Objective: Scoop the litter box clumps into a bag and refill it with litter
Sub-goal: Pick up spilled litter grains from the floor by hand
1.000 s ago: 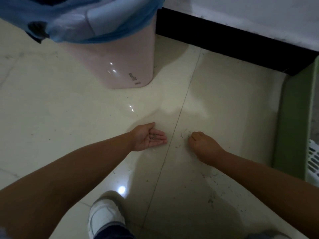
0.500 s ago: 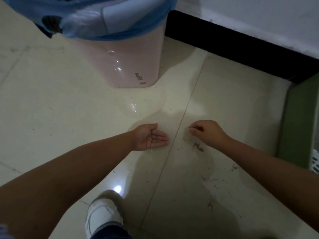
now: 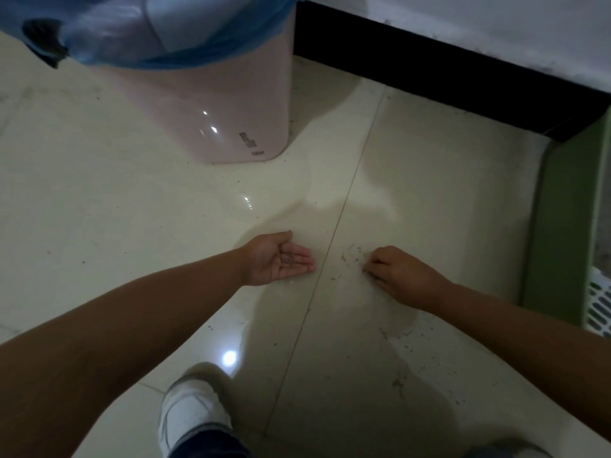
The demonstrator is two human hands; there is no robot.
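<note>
A view looked down from head height at 2 bare forearms reaching over a glossy cream tiled floor point(image 3: 132, 209). The left hand point(image 3: 277, 259) lay palm up and open on the floor, cupping a few dark litter grains point(image 3: 291, 258). The right hand point(image 3: 396, 272) was curled, knuckles up, fingertips point(image 3: 368, 270) pinched together at the tile among scattered dark specks of spilled litter point(image 3: 350, 256); whether it had hold of a grain could not be told. Beyond the hands stood a pale pink plastic bin point(image 3: 231, 110) lined with a blue plastic bag point(image 3: 185, 51), well apart from both hands. At the right edge, a green plastic wall point(image 3: 562, 226) and a white slotted panel point(image 3: 600, 305) were probably the litter box, cut off by the frame. Judging from this, the job looked to be at stray-grain cleanup; more specks lay nearer the person point(image 3: 400, 381). Whether clumps were bagged or fresh litter added was hidden. A white shoe point(image 3: 188, 411) showed below.
</note>
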